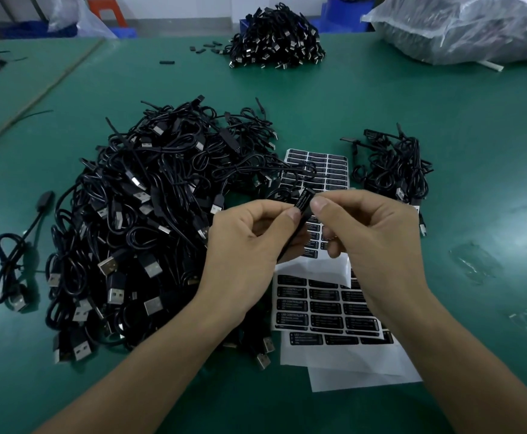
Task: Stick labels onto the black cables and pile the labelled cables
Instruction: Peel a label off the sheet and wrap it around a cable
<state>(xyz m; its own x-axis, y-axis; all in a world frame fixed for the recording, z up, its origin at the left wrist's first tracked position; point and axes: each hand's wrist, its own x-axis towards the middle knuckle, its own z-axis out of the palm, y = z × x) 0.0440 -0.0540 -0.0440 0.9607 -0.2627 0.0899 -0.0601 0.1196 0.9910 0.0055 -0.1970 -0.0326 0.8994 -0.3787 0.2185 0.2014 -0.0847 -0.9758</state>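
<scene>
My left hand [243, 245] and my right hand [372, 233] meet over the middle of the green table, both pinching one black cable's controller block [303, 204]. A black label with white print lies on the block under my thumbs. The cable's cord loops back to the large heap of black USB cables [137, 233] on my left. A small pile of cables [397, 167] lies to the right. Sheets of black labels [325, 308] lie beneath my hands, and another label sheet [328, 170] lies behind them.
A further mound of black cables [274, 39] sits at the back centre, with a few loose black parts beside it. A big clear plastic bag [462, 26] fills the back right corner. One lone cable [18, 258] lies at the far left.
</scene>
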